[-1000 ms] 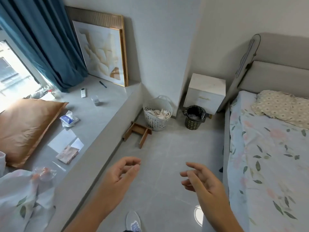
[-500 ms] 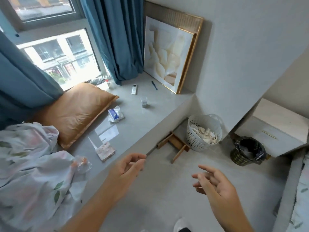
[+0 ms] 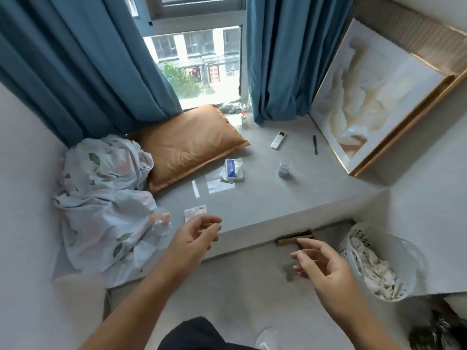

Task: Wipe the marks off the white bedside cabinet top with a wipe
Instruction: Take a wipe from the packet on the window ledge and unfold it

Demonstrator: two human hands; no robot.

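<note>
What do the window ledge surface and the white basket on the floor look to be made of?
The window ledge looks like polished stone or glazed tile: pale grey, with sharp window reflections on it. The white basket looks like moulded plastic: thin smooth walls pierced by rows of regular holes. Neither can be confirmed by look alone.

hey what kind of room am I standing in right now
Most likely a bedroom: a wide window ledge holds an orange pillow and crumpled floral bedding, with blue curtains at the window.
</note>
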